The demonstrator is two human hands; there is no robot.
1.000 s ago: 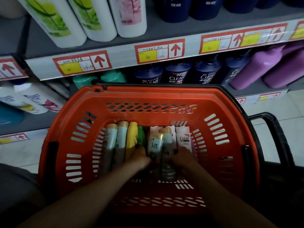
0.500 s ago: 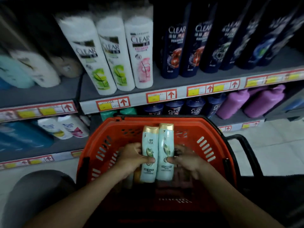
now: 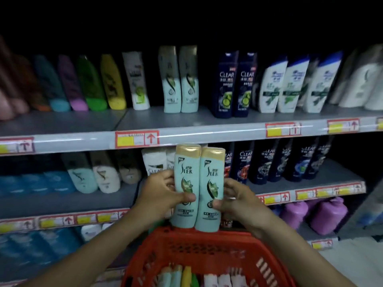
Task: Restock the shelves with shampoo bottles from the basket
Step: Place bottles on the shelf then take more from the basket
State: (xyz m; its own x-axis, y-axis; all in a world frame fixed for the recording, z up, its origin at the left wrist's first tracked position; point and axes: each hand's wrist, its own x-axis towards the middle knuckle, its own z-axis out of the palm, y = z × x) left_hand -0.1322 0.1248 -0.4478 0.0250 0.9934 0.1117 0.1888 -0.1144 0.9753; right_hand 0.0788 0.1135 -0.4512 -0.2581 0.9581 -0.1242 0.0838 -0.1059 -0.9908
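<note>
Two pale green shampoo bottles with gold caps stand upright side by side above the red basket. My left hand grips the left bottle and my right hand grips the right bottle. They are held in front of the middle shelf, just under the upper shelf's edge. Two matching green bottles stand on the upper shelf straight above. More bottles lie in the basket's bottom.
Upper shelf holds coloured bottles at left, dark blue Clear bottles and white bottles at right. Middle shelf has white and dark bottles. Purple jugs stand low right. Bare shelf board lies before the matching green bottles.
Both hands lifted the two green bottles out of the basket and up to the level of the middle shelf. The view tilted upward, bringing a higher shelf into sight.
</note>
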